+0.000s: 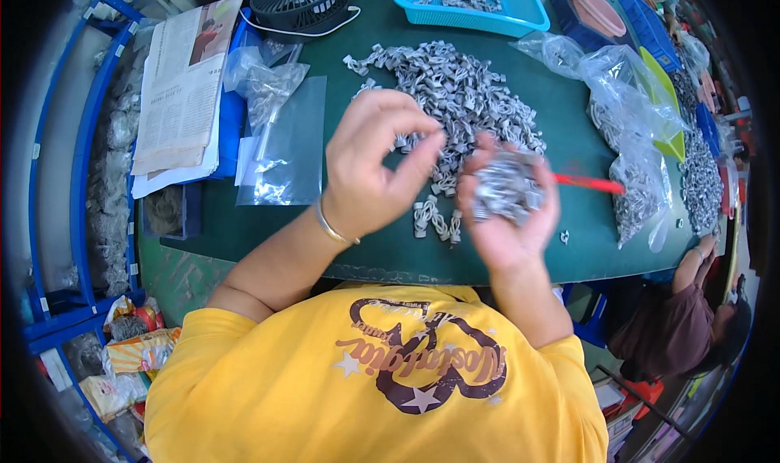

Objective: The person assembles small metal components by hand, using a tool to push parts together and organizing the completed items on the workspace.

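My right hand point(513, 231) is turned palm up and cups a heap of small grey looped pieces point(508, 188), blurred by motion. To its left, my left hand point(374, 158) is raised with thumb and forefinger brought together near the heap. Whether a piece sits between those fingertips is too small to tell. Beyond both hands spreads a large pile of the same grey looped pieces point(455, 81) on the green tabletop point(357, 256). A few loose pieces point(437, 219) lie between my wrists. From behind my right hand a red strip point(589, 183) sticks out.
A turquoise basket point(471, 20) with more pieces stands at the back, beside a black fan point(299, 4). Clear plastic bags point(638, 138) of pieces lie right; a flat clear bag point(284, 150) and newspaper point(183, 89) lie left. Another person point(670, 325) is at the right.
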Tool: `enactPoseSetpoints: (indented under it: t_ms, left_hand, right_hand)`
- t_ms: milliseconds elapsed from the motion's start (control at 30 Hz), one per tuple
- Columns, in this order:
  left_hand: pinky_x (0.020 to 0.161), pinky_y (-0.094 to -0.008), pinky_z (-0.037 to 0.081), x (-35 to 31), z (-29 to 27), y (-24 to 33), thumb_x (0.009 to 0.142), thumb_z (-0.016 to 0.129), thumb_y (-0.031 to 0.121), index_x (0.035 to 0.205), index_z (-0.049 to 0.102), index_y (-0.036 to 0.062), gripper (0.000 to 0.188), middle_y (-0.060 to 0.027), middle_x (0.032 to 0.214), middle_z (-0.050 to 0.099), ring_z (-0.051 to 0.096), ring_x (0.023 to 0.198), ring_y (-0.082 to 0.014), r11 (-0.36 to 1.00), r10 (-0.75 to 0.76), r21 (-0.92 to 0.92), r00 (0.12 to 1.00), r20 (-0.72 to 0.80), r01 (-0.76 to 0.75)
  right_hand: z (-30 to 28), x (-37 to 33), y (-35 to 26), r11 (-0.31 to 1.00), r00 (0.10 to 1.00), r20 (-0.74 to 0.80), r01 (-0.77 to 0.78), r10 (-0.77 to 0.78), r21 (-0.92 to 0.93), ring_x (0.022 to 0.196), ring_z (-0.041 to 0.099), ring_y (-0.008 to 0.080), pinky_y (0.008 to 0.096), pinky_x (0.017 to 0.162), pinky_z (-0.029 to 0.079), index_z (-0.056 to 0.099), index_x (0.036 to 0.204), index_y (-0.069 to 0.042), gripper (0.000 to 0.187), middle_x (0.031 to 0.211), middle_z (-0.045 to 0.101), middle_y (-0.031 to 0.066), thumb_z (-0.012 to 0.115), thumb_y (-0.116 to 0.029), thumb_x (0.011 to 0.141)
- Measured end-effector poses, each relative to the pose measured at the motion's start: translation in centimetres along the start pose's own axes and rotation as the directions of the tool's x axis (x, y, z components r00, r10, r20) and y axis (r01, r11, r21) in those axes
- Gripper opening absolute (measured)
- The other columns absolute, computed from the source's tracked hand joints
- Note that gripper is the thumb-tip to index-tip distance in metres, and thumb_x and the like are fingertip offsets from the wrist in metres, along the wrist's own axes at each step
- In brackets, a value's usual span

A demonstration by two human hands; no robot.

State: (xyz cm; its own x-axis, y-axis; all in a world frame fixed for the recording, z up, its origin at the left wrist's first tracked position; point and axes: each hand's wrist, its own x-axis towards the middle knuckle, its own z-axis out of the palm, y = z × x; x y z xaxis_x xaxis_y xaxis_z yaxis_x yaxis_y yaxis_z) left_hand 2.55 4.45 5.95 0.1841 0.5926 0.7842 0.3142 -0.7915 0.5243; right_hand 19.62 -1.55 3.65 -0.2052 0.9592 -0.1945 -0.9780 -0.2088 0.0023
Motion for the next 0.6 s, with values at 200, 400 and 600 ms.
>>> enactPoseSetpoints:
  t_ms: [200, 400, 600]
  left_hand:
    - [0.064, -0.0270, 0.046, -4.4, -1.8, -3.4, 0.069, 0.067, 0.000, 0.086, 0.059, 0.0014, 0.018, -0.0099, 0.088, 0.053, 0.056, 0.075, -0.0212, 0.970, -0.242, 0.148, 0.765, 0.596, 0.191]
    - [0.060, -0.0253, 0.045, -6.5, -1.8, -3.4, 0.067, 0.067, -0.004, 0.088, 0.057, 0.0004, 0.023, -0.0086, 0.089, 0.054, 0.055, 0.072, -0.0185, 0.932, -0.363, 0.257, 0.685, 0.632, 0.257]
    - [0.059, -0.0186, 0.044, -6.3, -1.3, -3.5, 0.070, 0.064, -0.007, 0.085, 0.059, -0.0016, 0.016, -0.0042, 0.086, 0.055, 0.053, 0.067, -0.0090, 0.821, -0.543, 0.268, 0.545, 0.639, 0.504]
  right_hand:
    - [-3.5, -12.2, -10.2, 0.809, 0.840, 0.095, 0.541, -0.535, -0.229, 0.107, 0.048, 0.0319, 0.0499, 0.086, 0.044, 0.055, 0.109, -0.008, 0.032, 0.122, 0.049, 0.0187, 0.046, -0.030, 0.088]
    - [-10.0, -24.6, -13.5, 0.385, 0.390, -0.175, 0.565, -0.904, -0.730, 0.097, 0.056, 0.0296, 0.0470, 0.082, 0.047, 0.054, 0.099, -0.007, 0.022, 0.110, 0.056, 0.0204, 0.048, -0.025, 0.088]
    - [-19.7, -29.8, -13.2, 0.142, 0.271, -0.139, -0.009, -0.952, -0.990, 0.098, 0.056, 0.0220, 0.0281, 0.089, 0.040, 0.050, 0.096, 0.001, 0.015, 0.103, 0.059, 0.0167, 0.056, -0.005, 0.084]
